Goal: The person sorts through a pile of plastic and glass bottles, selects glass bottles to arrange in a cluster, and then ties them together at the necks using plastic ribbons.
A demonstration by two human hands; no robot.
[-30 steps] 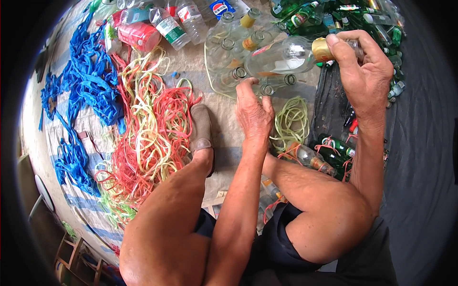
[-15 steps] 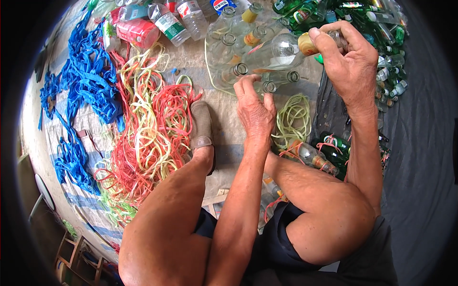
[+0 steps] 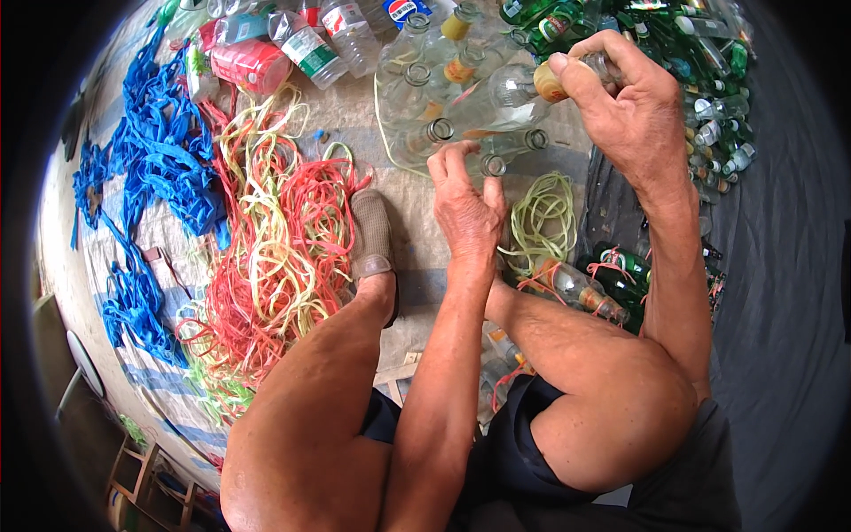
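Right hand [image 3: 634, 111] shifted left, clamped on clear bottle [image 3: 514, 89] neck; left hand [image 3: 465, 208] loosely curled, holding nothing.

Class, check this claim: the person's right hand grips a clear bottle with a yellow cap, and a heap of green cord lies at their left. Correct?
Not quite. The head view shows the right hand gripping the clear bottle with the yellow cap, but the cord heap at their left is blue, not green.
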